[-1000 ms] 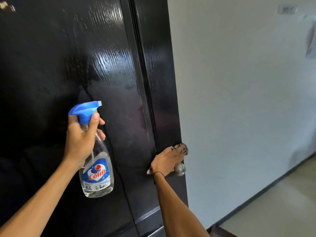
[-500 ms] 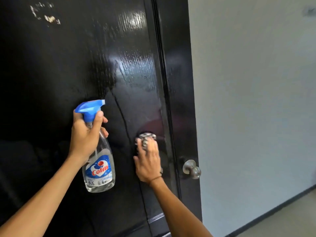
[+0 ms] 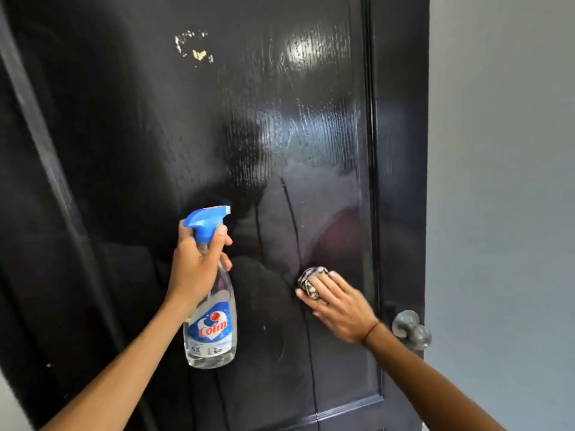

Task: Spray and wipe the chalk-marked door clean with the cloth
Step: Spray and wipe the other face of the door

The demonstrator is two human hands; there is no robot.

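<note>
Pale grey wall (image 3: 504, 181) on the right, and a glossy black door (image 3: 140, 150) fills pretty much everything else, wet and streaky in the middle with a couple of thin drips running down. Up near the top there's a patch of whitish chalk marks (image 3: 193, 48) sitting on the panel, well above both hands. The left hand (image 3: 196, 269) has its fingers curled round the neck of a clear spray bottle (image 3: 211, 321) with a blue trigger head, index finger lying across the front of the trigger, bottle upright with the nozzle pointing at the door. Label says Colin. The right hand (image 3: 339, 306) is spread fairly flat, fingers straight, pressing a bunched-up patterned cloth (image 3: 311, 283) against the door, so the cloth is under the fingertips, just right of the bottle and near the drips. There's a thin dark band on that wrist. Round metal door knob (image 3: 410, 329) sits just right of the wrist at the door's edge
</note>
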